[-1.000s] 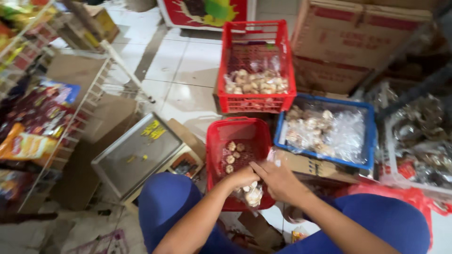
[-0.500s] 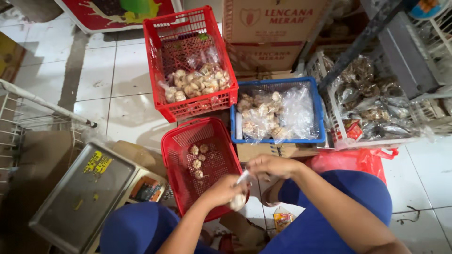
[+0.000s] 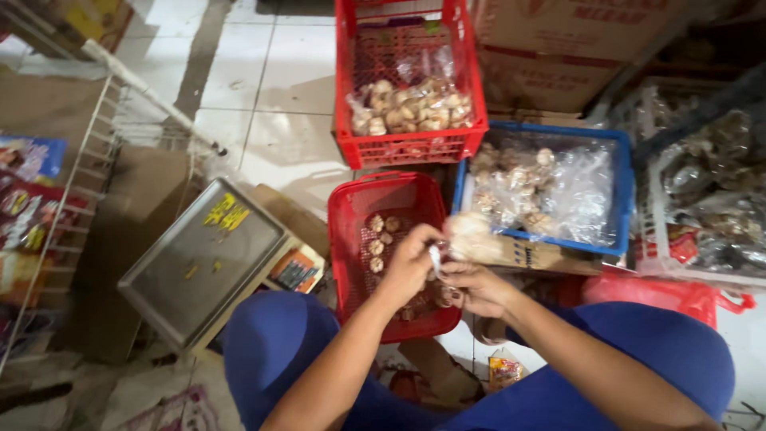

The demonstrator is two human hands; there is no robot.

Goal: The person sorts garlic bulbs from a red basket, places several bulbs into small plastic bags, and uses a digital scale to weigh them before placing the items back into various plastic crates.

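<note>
I sit in blue trousers over a small red basket that holds several pale round pieces. My left hand and my right hand meet above the basket's right side. Between them they pinch the twisted neck of a small clear plastic bag filled with the same pale pieces. The bag's full end sticks up to the right, over the basket's rim. Both hands have their fingers closed on the bag.
A tall red crate of bagged pale pieces stands behind the basket, with a blue crate lined with clear plastic beside it. A scale with a metal tray sits at left. Cardboard boxes, a wire rack and a red plastic bag surround me.
The bag has risen from low over the basket's near edge to its right rim, and both hands have gathered at its neck. The camera view shifted.
</note>
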